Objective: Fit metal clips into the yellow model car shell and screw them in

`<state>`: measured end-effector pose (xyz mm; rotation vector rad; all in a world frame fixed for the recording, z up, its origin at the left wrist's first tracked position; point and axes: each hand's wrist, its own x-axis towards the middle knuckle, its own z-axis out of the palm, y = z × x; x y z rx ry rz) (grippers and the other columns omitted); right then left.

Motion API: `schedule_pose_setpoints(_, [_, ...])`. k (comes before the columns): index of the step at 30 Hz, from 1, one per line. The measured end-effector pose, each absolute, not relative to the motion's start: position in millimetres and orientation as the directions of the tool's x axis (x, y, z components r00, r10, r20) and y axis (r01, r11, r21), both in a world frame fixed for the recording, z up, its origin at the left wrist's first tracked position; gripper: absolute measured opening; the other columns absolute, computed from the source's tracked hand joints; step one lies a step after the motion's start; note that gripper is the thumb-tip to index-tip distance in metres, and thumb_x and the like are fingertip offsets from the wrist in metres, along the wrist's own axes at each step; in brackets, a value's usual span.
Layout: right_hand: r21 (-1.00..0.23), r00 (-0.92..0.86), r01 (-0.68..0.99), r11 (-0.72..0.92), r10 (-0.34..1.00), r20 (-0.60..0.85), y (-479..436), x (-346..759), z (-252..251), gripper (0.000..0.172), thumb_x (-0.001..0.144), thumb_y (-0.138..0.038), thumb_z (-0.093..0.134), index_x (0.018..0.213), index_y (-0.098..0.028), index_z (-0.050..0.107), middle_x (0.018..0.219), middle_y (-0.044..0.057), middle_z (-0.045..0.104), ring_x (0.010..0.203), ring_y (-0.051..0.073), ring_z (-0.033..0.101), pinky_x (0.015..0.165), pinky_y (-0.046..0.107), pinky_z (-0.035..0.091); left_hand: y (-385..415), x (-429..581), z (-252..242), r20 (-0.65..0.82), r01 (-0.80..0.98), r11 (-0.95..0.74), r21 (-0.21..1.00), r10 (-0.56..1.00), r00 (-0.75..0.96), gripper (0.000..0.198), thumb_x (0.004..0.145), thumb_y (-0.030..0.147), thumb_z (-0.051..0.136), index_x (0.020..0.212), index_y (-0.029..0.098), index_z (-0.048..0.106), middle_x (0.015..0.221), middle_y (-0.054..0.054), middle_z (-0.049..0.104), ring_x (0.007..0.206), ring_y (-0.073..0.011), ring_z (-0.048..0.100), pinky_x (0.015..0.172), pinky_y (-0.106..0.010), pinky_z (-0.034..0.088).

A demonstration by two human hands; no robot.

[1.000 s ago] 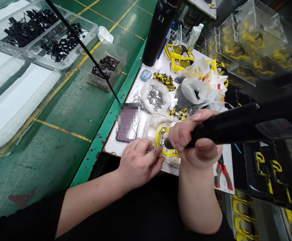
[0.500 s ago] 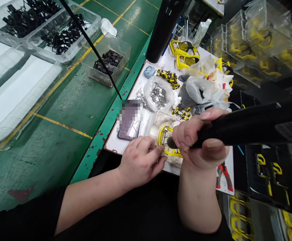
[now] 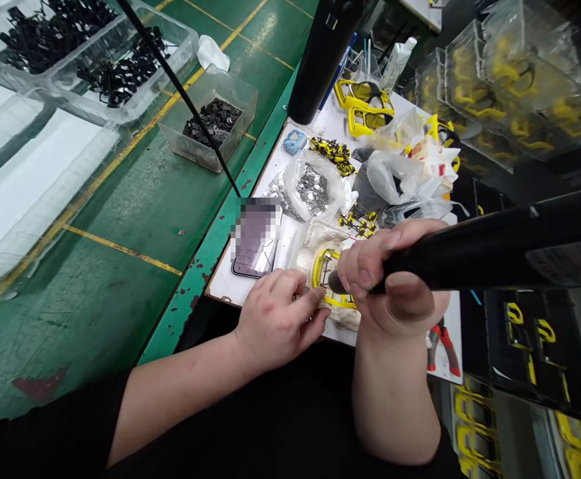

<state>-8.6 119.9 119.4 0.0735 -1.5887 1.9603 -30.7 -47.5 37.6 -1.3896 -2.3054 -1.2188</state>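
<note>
My right hand (image 3: 380,273) wraps a black electric screwdriver (image 3: 474,246), whose tip sits inside a yellow plastic frame (image 3: 328,296). The frame lies on a white padded cloth (image 3: 343,320) at the front of a white work surface. My left hand (image 3: 275,319) is on the frame's near left side, its fingertips pinching the rim. Both hands stay close together. My right fist hides the frame's right side, and the screw point under the tip is too small to see.
A phone (image 3: 255,246) with a blurred screen lies left of my hands. Behind them are a bag of small metal parts (image 3: 313,189), assembled yellow frames (image 3: 363,106) and a black flask (image 3: 323,63). Clear bins of black parts (image 3: 211,126) stand left; red-handled pliers (image 3: 443,349) lie right.
The view has shifted slightly. My hands, the screwdriver and the yellow frame keep nearly the same hold and position.
</note>
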Motion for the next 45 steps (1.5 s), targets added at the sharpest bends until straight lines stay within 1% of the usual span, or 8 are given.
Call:
schedule_pose_setpoints(5, [-0.858,-0.796,-0.502,-0.109,0.446,0.410,116.4,-9.3,119.9,0.027,0.088,-0.035,0.100,0.097,-0.024,0.076,0.061,-0.008,0.059,0.039,0.010,0.047,0.040,0.023,0.045,-47.4,-30.6,36.8,0.533,0.805,0.218,0.551,0.651,-0.541,0.023,0.109,0.036,0.071,0.123,0.020,0.080,0.105,-0.009,0.068,0.091,-0.0233,0.063,0.076,-0.039,0.054])
schedule_pose_setpoints(12, [-0.897,-0.737,-0.440,-0.038,0.586,0.337,112.8,-5.3,118.8,0.039,0.084,-0.044,0.102,0.095,-0.028,0.069,0.062,-0.009,0.056,0.041,0.011,0.045,0.040,0.024,0.041,-46.5,-30.5,35.6,0.552,0.812,0.218,0.542,0.636,-0.539,0.023,0.110,0.038,0.070,0.122,0.020,0.079,0.106,-0.009,0.068,0.090,-0.0226,0.063,0.076,-0.039,0.055])
schedule_pose_setpoints(23, [-0.885,-0.659,-0.461,0.061,0.645,0.388,111.4,0.5,118.0,0.039,0.092,-0.053,0.097,0.112,-0.029,0.075,0.070,-0.007,0.056,0.048,0.012,0.051,0.048,0.027,0.049,-46.2,-31.1,32.5,0.566,0.819,0.222,0.529,0.627,-0.535,0.022,0.109,0.038,0.072,0.119,0.020,0.081,0.105,-0.009,0.066,0.090,-0.0227,0.063,0.077,-0.038,0.055])
schedule_pose_setpoints(28, [-0.869,-0.560,-0.447,0.212,0.691,0.457,127.4,9.3,118.1,0.044,0.095,-0.047,0.095,0.134,-0.033,0.082,0.093,0.000,0.073,0.067,0.017,0.065,0.064,0.032,0.058,-45.9,-31.8,30.5,0.580,0.822,0.197,0.534,0.622,-0.526,0.023,0.108,0.037,0.072,0.121,0.021,0.083,0.101,-0.008,0.063,0.091,-0.0233,0.063,0.078,-0.038,0.055])
schedule_pose_setpoints(33, [-0.828,-0.466,-0.437,0.351,0.699,0.542,152.8,27.7,119.9,0.026,0.102,-0.031,0.087,0.128,-0.034,0.087,0.118,0.005,0.082,0.080,0.021,0.075,0.070,0.035,0.059,-46.4,-32.4,29.4,0.592,0.825,0.208,0.526,0.606,-0.531,0.024,0.109,0.038,0.071,0.121,0.021,0.083,0.101,-0.008,0.063,0.090,-0.0220,0.062,0.079,-0.037,0.057])
schedule_pose_setpoints(36, [-0.865,-0.452,-0.357,0.354,0.745,0.491,164.5,47.2,117.5,0.026,0.102,-0.029,0.085,0.126,-0.037,0.087,0.122,0.006,0.083,0.085,0.023,0.077,0.069,0.036,0.059,-47.3,-33.6,28.2,0.591,0.827,0.201,0.525,0.613,-0.524,0.024,0.109,0.038,0.072,0.122,0.021,0.084,0.103,-0.008,0.064,0.091,-0.0214,0.063,0.080,-0.036,0.058])
schedule_pose_setpoints(41, [-0.835,-0.491,-0.100,0.541,0.704,0.514,174.4,83.1,97.8,0.049,0.103,-0.032,0.086,0.150,-0.040,0.075,0.129,0.006,0.082,0.105,0.027,0.080,0.083,0.040,0.065,-49.1,-35.9,26.6,0.586,0.825,0.186,0.533,0.623,-0.519,0.025,0.109,0.037,0.073,0.124,0.021,0.085,0.103,-0.008,0.062,0.091,-0.0209,0.063,0.078,-0.034,0.059])
schedule_pose_setpoints(45, [-0.550,-0.749,0.215,0.807,0.497,0.438,178.7,98.4,78.6,0.041,0.111,-0.047,0.075,0.146,-0.027,0.076,0.145,0.015,0.077,0.135,0.038,0.072,0.116,0.059,0.060,-51.2,-36.4,28.2,0.566,0.816,0.186,0.548,0.636,-0.525,0.025,0.109,0.033,0.074,0.126,0.021,0.085,0.105,-0.008,0.060,0.091,-0.0200,0.063,0.075,-0.032,0.058])
